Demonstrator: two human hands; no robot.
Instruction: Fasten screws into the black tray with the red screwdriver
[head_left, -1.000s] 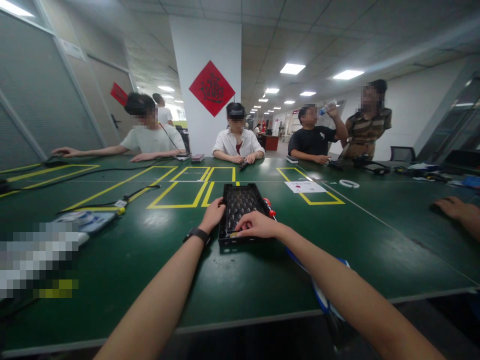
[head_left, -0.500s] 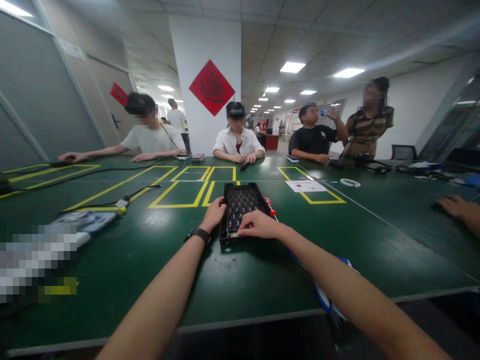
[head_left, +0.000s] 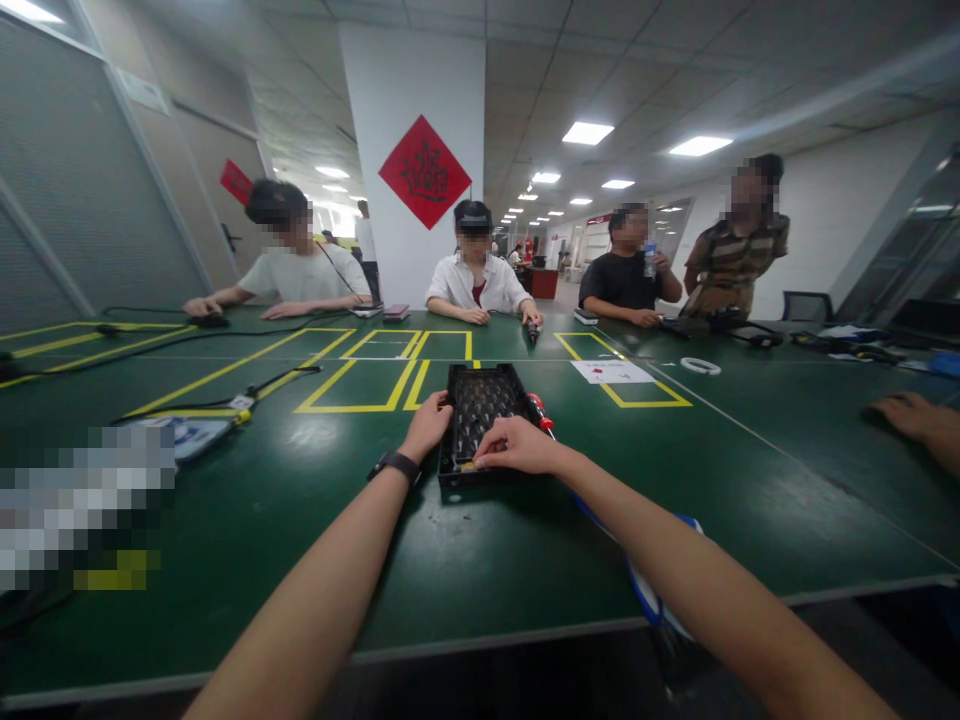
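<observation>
A black rectangular case (head_left: 481, 400) with a honeycomb-like pattern inside lies on the green table in front of me. My left hand (head_left: 430, 424) is closed around its left edge, thumb and fingertips near the rim. Over the near end, my right hand (head_left: 519, 446) pinches at a small yellowish piece (head_left: 469, 466) by the case's near left corner; my fingers partly cover it. Just right of the case rests a screwdriver (head_left: 541, 412) with a red handle, partly hidden behind my right hand.
A paper sheet (head_left: 611, 372) and a white ring (head_left: 700, 366) lie farther right on the green table (head_left: 420, 570). Cables and a blurred flat item (head_left: 202, 438) are at left. Another person's hand (head_left: 911, 415) rests at the right edge. Several people are around the table.
My hands and the case stay almost in place, with my right fingers still at the near end. Across the table, a person's hand has moved a dark tool rightward; another person has lowered a bottle.
</observation>
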